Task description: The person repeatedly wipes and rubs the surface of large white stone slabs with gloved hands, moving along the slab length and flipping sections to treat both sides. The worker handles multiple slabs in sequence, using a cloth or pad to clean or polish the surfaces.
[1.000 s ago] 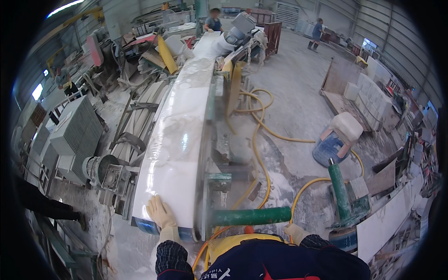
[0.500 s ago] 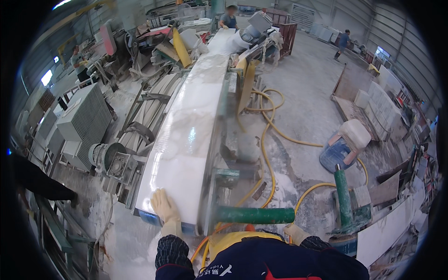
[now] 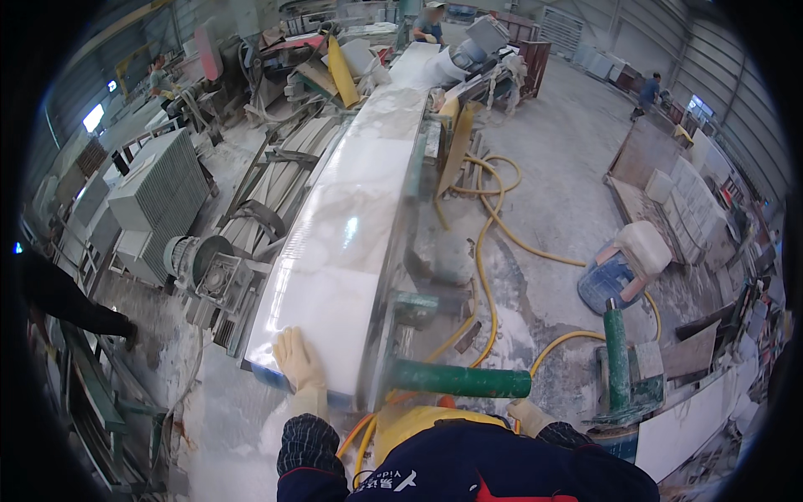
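My left hand [image 3: 299, 366], in a cream rubber glove, lies flat with fingers stretched out on the near end of a glossy white slab [image 3: 326, 289]. The slab rests lengthwise on a long conveyor [image 3: 266, 376], whose blue end shows just under the slab's near edge. Other whitish pieces continue in line beyond it toward a grey machine. Low beside my body is my right hand [image 3: 529, 415], gloved the same way, just below the free end of a green roller [image 3: 460, 379]. Its fingers are too hidden to read. A yellow apron [image 3: 410, 427] covers my front.
A yellow hose [image 3: 489, 293] snakes over the wet floor on the right, by a blue drum [image 3: 611, 280] and a green post [image 3: 617, 356]. On the left stand a motor [image 3: 201, 263] and stacked slabs [image 3: 155, 184]. A co-worker [image 3: 429, 25] is at the far end.
The whole view has shifted slightly. My left hand stays flat on the slab's near end, fingers a little more upright. A distant person on the right has walked a little.
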`<state>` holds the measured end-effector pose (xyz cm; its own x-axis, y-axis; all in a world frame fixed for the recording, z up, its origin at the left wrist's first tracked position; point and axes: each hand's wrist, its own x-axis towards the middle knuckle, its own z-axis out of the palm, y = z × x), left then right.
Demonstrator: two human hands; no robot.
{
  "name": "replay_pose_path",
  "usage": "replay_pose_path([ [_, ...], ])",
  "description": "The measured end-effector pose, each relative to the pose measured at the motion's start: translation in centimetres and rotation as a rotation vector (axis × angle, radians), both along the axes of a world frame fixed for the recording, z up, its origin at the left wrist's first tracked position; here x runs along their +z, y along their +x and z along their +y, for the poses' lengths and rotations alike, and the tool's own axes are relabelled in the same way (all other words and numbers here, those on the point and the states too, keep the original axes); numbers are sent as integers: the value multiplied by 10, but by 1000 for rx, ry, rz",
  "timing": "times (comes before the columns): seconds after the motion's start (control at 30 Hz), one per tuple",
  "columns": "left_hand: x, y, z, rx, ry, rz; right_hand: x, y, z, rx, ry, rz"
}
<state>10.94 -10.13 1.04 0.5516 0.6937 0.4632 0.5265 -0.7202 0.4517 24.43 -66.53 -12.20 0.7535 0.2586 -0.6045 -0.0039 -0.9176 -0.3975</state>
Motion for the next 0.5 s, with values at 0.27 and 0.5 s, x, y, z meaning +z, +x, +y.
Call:
replay_pose_path([
  [0.27, -4, -5, 0, 12, 8, -8, 4, 1, 3, 7, 20, -7],
  [0.5, -5, -9, -2, 15, 19, -16, 1, -1, 1, 14, 66, -34],
])
